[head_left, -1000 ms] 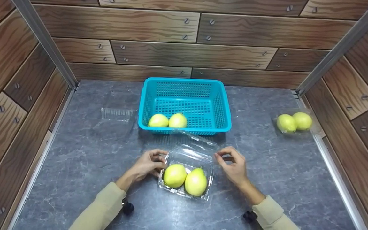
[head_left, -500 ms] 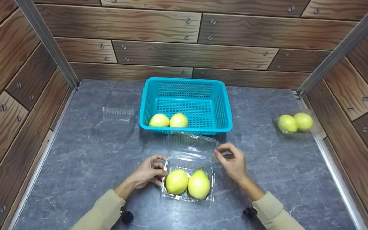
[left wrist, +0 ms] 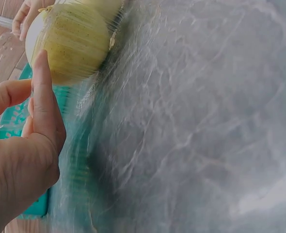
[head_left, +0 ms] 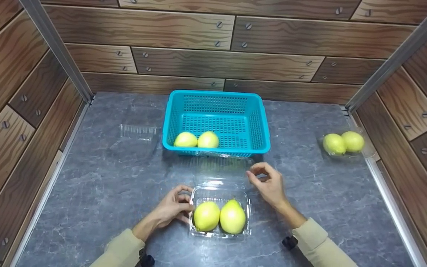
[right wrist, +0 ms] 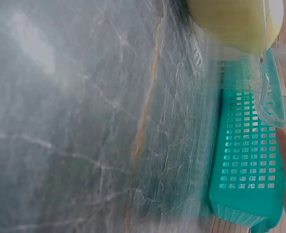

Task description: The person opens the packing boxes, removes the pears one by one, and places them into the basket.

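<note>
A clear plastic clamshell container (head_left: 221, 235) stands open on the grey table, its lid (head_left: 219, 172) tipped back toward the blue basket. Two yellow-green pears, a left pear (head_left: 207, 216) and a right pear (head_left: 232, 217), lie side by side in its base. My left hand (head_left: 171, 207) holds the base's left edge; one finger (left wrist: 43, 92) lies along the wall in the left wrist view. At the lid's right edge, my right hand (head_left: 269, 185) pinches the plastic between thumb and index finger. Only part of that hand shows in the right wrist view.
Behind the container stands a blue plastic basket (head_left: 265, 133) with two pears (head_left: 208, 139) in it. Another clear container (head_left: 367, 150) with two pears sits at the far right. Clear plastic packaging (head_left: 137, 131) lies left of the basket. Wood-patterned walls surround the table.
The container has turned straighter and shifted slightly toward me, with its pears. Its lid has swung further back. My left hand has come slightly nearer; my right hand has moved slightly away.
</note>
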Demonstrator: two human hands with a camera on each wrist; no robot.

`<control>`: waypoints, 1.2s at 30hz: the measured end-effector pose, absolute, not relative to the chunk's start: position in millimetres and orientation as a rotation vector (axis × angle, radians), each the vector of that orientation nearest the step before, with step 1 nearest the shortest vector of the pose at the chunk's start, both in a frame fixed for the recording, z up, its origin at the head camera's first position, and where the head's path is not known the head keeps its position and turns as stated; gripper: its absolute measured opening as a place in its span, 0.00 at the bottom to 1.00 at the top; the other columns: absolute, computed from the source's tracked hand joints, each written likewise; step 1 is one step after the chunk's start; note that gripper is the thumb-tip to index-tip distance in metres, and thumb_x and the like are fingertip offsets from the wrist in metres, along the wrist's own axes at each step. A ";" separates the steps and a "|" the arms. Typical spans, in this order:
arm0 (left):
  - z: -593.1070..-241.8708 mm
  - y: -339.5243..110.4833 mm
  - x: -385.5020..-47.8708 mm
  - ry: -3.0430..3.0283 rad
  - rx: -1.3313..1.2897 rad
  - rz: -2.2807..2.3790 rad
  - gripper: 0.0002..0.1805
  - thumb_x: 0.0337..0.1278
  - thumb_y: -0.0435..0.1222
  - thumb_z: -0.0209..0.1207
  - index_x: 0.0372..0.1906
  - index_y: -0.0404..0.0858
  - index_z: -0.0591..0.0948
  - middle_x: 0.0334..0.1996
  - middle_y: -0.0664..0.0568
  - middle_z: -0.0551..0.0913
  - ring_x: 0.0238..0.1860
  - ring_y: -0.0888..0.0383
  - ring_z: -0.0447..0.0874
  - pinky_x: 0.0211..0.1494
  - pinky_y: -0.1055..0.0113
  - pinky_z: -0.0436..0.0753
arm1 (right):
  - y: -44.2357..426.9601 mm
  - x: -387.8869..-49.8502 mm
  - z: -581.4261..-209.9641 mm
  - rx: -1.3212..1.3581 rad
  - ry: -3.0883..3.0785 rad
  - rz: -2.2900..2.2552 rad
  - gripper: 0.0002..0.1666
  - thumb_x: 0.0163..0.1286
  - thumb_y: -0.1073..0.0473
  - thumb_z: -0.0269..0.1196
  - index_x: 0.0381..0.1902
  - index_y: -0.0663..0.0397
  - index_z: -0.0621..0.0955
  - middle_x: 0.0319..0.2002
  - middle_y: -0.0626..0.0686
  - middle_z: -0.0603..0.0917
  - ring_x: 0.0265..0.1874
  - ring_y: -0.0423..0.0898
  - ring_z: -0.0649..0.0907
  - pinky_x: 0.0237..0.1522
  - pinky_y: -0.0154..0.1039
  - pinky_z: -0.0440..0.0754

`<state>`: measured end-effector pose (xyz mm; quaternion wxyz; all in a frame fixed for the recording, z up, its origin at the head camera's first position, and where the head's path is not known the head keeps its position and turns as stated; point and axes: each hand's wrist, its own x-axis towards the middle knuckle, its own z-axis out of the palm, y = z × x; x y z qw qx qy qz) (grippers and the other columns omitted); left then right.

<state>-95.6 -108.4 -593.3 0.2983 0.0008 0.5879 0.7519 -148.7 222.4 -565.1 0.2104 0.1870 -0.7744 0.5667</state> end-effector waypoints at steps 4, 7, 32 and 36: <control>-594.4 -108.2 -91.6 1.554 0.006 2.017 0.32 0.55 0.20 0.64 0.64 0.27 0.65 0.34 0.53 0.78 0.30 0.58 0.80 0.27 0.64 0.92 | 220.9 -151.8 -564.9 0.519 -2.149 1.610 0.11 0.60 0.78 0.72 0.39 0.67 0.84 0.27 0.63 0.86 0.23 0.34 0.84 0.18 0.26 0.84; -594.2 -107.8 -88.5 1.550 0.001 2.027 0.31 0.55 0.20 0.64 0.63 0.28 0.66 0.34 0.53 0.78 0.30 0.58 0.81 0.26 0.64 0.92 | 220.0 -153.8 -564.5 0.516 -2.162 1.621 0.11 0.60 0.77 0.72 0.39 0.66 0.84 0.26 0.63 0.86 0.22 0.35 0.84 0.18 0.28 0.85; -594.2 -108.6 -76.4 1.525 0.000 2.027 0.31 0.56 0.20 0.64 0.63 0.28 0.65 0.34 0.53 0.77 0.31 0.58 0.81 0.28 0.64 0.93 | 218.3 -169.2 -562.7 0.299 -2.345 1.885 0.09 0.63 0.75 0.72 0.39 0.68 0.84 0.27 0.58 0.84 0.19 0.39 0.82 0.17 0.34 0.86; -593.8 -109.0 -73.9 1.513 0.003 2.027 0.31 0.56 0.20 0.64 0.62 0.29 0.65 0.35 0.53 0.77 0.31 0.58 0.81 0.28 0.64 0.93 | 218.3 -170.2 -563.6 0.283 -2.345 1.954 0.10 0.63 0.75 0.71 0.40 0.72 0.82 0.25 0.54 0.83 0.18 0.39 0.82 0.17 0.35 0.86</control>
